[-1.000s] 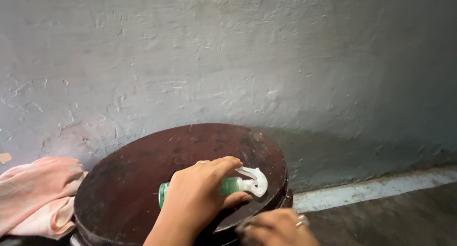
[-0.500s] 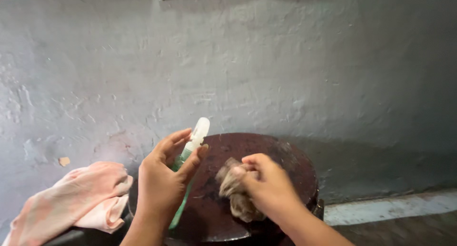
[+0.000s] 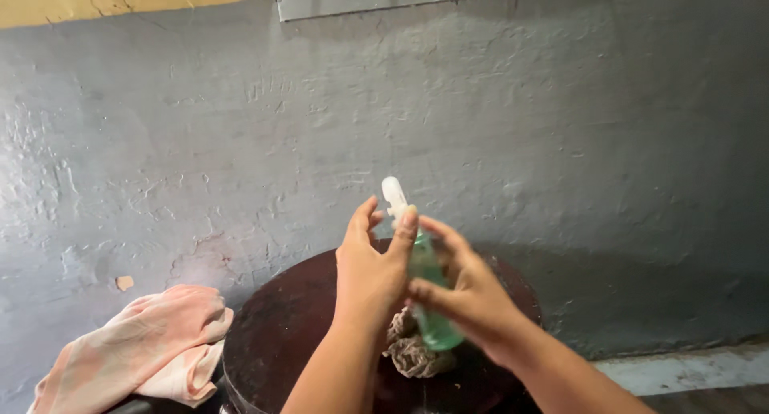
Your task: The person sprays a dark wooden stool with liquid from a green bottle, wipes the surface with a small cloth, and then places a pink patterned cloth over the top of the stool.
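Observation:
A green spray bottle (image 3: 430, 306) with a white nozzle (image 3: 393, 194) is held upright over a round dark brown table (image 3: 276, 338). My left hand (image 3: 370, 274) grips it near the neck, with fingers up by the nozzle. From the right side, my right hand (image 3: 473, 294) wraps around the bottle's body. A crumpled brown rag (image 3: 416, 355) lies on the tabletop just under both hands, partly hidden by the bottle.
A pink cloth (image 3: 152, 346) is bunched at the table's left edge. A rough grey plaster wall (image 3: 561, 141) stands close behind. A pale strip of ledge (image 3: 689, 370) runs along the floor at the lower right.
The bottle has been lifted off the table and turned upright. My right hand has let the rag drop on the tabletop and moved onto the bottle. The view has tilted up.

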